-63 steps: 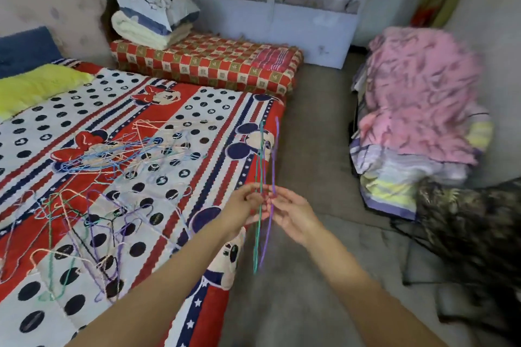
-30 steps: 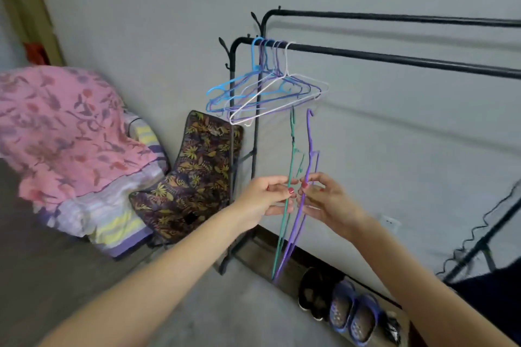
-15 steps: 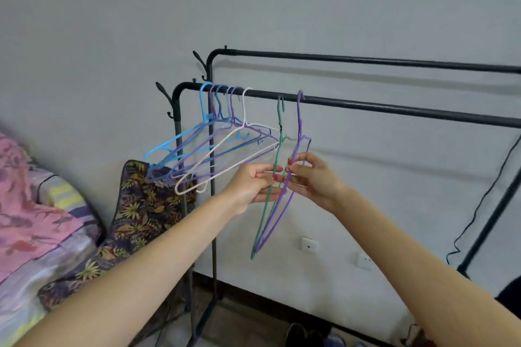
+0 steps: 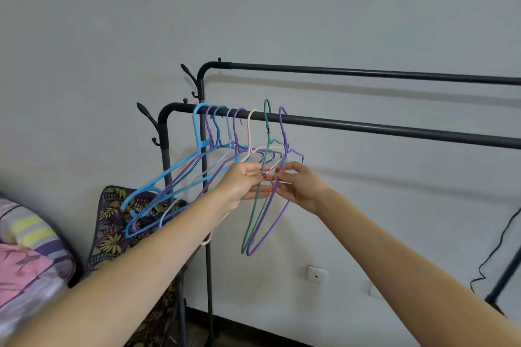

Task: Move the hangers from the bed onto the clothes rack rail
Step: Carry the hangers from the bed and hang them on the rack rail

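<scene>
A black clothes rack stands against the wall with a near rail (image 4: 380, 127) and a higher far rail (image 4: 366, 72). Several blue, purple and pale hangers (image 4: 180, 175) hang at the near rail's left end. A green hanger (image 4: 249, 222) and a purple hanger (image 4: 272, 227) have their hooks over the near rail, just right of the others. My left hand (image 4: 245, 183) pinches the green hanger below its neck. My right hand (image 4: 298, 186) pinches the purple hanger. The two hands almost touch. The bed is out of view.
A folding chair with leaf-print fabric (image 4: 112, 231) leans by the rack's left post (image 4: 165, 166). Folded striped and pink bedding (image 4: 25, 265) is at the lower left. A wall socket (image 4: 316, 275) and a black cable (image 4: 496, 256) lie low on the right.
I have turned from the bed to the rack, carrying the green and purple hangers. Both hands lifted them, and their hooks now sit over the near rail.
</scene>
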